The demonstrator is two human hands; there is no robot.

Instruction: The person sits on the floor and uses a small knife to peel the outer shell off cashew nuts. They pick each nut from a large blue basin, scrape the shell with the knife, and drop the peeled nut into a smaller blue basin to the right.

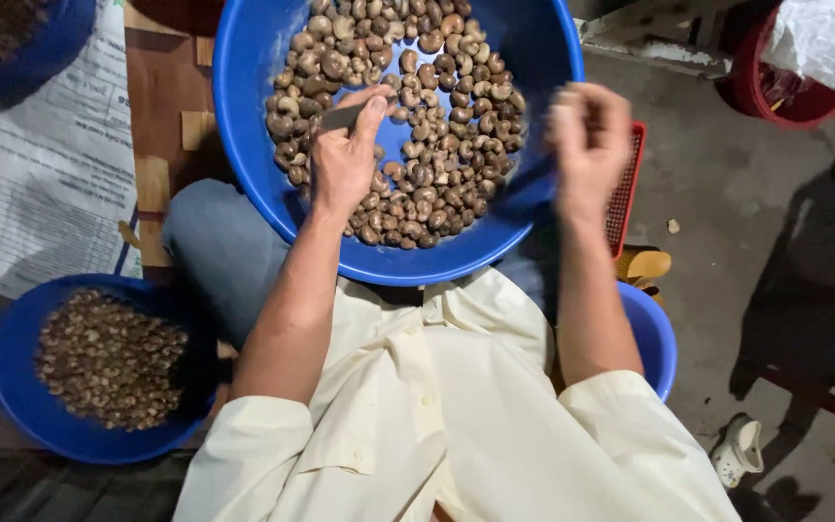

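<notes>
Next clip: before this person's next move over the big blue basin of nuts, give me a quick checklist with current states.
1. Left hand holds a small dark tool: ok.
2. Large round blue plastic basin rests on the lap, level: ok.
3. Brown kidney-shaped nuts in shell within reach: ok.
4. Right hand holds a nut: cannot tell, blurred.
5. Smaller blue plastic bowl of pale shelled pieces stands at the left: ok.
</notes>
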